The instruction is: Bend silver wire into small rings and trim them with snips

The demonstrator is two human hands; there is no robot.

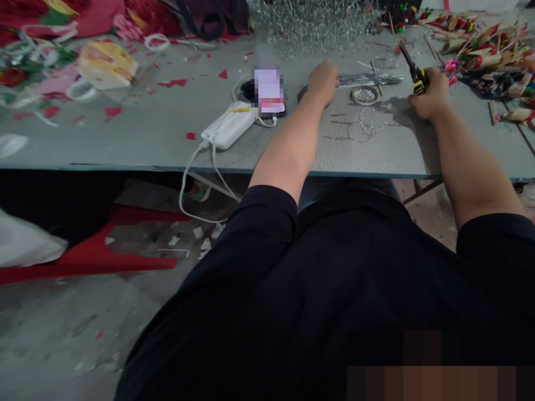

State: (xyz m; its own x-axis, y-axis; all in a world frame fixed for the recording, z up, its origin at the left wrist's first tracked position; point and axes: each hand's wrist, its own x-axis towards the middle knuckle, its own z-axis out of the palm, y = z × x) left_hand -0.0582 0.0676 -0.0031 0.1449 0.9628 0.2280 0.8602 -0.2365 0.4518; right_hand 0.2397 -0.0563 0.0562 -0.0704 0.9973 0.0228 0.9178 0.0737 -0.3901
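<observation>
My left hand (322,82) rests on the grey table (146,139), fingers curled around the end of a bundle of thin metal wires (370,81) that lies flat and points right. My right hand (432,96) is closed around the yellow-and-black handle of a pair of pliers (413,71), whose dark jaws point up and away. A small roll of clear tape (364,95) lies between the two hands, just in front of the wires. Short wire scraps lie scattered nearer to me.
A phone (270,92) stands beside a white power bank (229,125), its cable hanging over the table edge. Colourful paper flowers on sticks (489,53) are heaped at the right, a tangle of silver wire (313,22) at the back, red paper scraps at the left. A red chair (96,253) stands below.
</observation>
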